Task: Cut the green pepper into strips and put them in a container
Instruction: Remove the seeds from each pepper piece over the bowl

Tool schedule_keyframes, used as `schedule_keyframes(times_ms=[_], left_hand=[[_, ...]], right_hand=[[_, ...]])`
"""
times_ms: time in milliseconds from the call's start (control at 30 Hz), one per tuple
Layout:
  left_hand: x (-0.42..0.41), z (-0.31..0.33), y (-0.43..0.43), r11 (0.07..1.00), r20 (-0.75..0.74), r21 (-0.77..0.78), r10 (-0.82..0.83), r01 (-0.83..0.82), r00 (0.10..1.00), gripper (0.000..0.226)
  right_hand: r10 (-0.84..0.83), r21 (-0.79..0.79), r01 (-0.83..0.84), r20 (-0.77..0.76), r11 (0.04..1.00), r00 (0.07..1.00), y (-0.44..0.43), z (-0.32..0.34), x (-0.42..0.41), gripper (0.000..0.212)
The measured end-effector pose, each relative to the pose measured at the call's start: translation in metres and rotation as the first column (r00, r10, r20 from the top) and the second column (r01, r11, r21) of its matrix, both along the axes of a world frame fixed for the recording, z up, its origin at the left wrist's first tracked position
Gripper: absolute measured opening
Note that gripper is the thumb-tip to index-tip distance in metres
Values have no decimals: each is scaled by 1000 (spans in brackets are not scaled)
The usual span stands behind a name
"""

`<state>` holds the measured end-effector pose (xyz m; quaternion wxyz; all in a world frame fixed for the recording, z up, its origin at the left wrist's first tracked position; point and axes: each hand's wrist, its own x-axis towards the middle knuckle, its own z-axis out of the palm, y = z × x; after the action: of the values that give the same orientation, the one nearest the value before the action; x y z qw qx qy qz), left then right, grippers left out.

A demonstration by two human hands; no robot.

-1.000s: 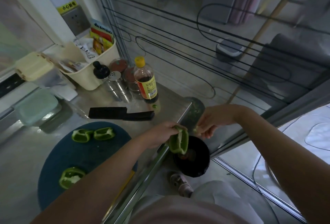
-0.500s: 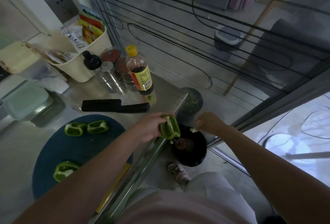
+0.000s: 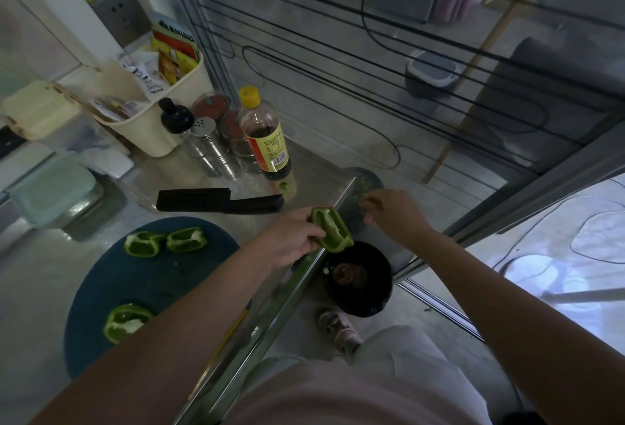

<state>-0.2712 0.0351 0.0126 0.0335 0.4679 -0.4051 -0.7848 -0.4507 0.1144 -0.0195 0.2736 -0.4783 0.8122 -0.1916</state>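
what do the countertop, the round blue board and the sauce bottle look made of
Countertop: likely stainless steel, smooth and glossy; it mirrors the bottle and its edge gleams. Round board: dark teal, matte, no glare; perhaps plastic or silicone, unclear which. Sauce bottle: clear, probably plastic; dark liquid shows through, yellow cap.

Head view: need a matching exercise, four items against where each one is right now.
Things:
1. black knife
2. pepper piece gripped by the left hand
3. yellow-capped bottle
4. black bin

Places:
A. on the floor, under the edge of the steel counter
B. lying flat on the counter, beyond the blue board
C. upright beside the shakers
D. in the air, past the counter edge

Pairs: 1-B, 2-D, 3-C, 4-A
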Motion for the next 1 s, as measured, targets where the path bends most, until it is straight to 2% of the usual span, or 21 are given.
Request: schedule_keyframes(times_ms=[167, 333, 467, 533, 633, 733, 833, 900, 1000], left_hand=[[-6, 5, 4, 994, -17, -102, -41, 39, 999, 55], [-13, 10, 11, 973, -16, -208, -103, 97, 995, 62], [-18, 16, 19, 919, 11, -372, -138, 132, 990, 70], [-20, 21, 21, 911, -18, -391, -150, 131, 989, 70], [-23, 26, 23, 928, -67, -349, -165, 132, 984, 69], [-20, 26, 16, 972, -164, -186, -171, 140, 971, 64], [-9, 23, 4, 981, -247, -71, -194, 182, 950, 59], [-2, 22, -1, 978, -270, -55, -207, 200, 940, 55], [3, 18, -4, 972, -295, -60, -233, 225, 927, 43]], right_hand=[[-31, -180, 42, 59, 983, 998, 4, 45, 18, 14], [-31, -118, 54, 185, 992, 982, 9, 51, 41, 16], [-160, -127, 209, 316, 969, 935, 6, 43, 42, 11], [-189, -159, 254, 338, 954, 922, 6, 44, 43, 10], [-214, -175, 277, 307, 945, 927, 7, 47, 44, 9], [-178, -137, 216, 247, 967, 953, 7, 48, 44, 12], [-134, -114, 182, 335, 977, 933, 9, 52, 42, 12], [-103, -107, 154, 382, 982, 919, 10, 57, 41, 13], [-48, -97, 90, 367, 991, 929, 9, 65, 43, 16]])
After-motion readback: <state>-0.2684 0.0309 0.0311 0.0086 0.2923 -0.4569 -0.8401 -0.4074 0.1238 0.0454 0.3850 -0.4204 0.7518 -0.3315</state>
